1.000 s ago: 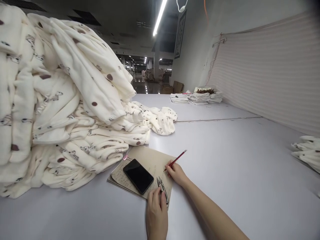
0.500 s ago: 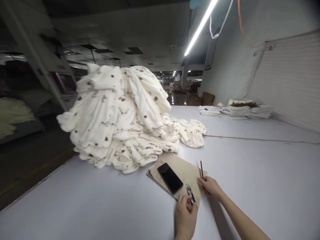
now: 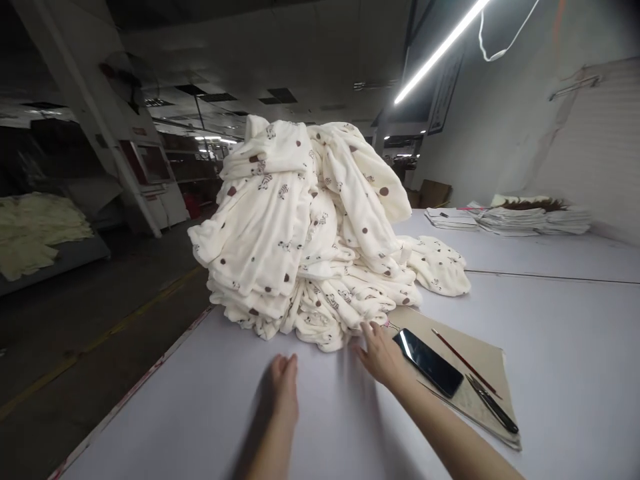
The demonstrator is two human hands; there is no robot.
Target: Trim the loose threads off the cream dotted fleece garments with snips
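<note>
A tall heap of cream fleece fabric point(image 3: 310, 227) with brown dots and small animal prints stands on the pale table point(image 3: 200, 413). My right hand point(image 3: 381, 353) has its fingers spread at the heap's lower front edge, holding nothing visible. Just short of the heap, my left hand point(image 3: 285, 387) hovers over the table, its fingers close together and partly blurred. Right of my right hand lies a brown paper pad point(image 3: 493, 353), bearing a black phone point(image 3: 430, 363), a dark red pencil point(image 3: 465, 362) and black-handled snips point(image 3: 493, 403).
Stacks of white cut pieces point(image 3: 515, 220) lie on the table's far right. The table's left edge point(image 3: 135, 393) borders a dark floor. Another pile of pale fabric point(image 3: 40, 230) sits beyond it. A lit tube lamp point(image 3: 440, 50) hangs above.
Both hands have moved left, off the pad, toward the heap. The pencil has been let go onto the pad, and the snips now lie free there. The view has turned left.
</note>
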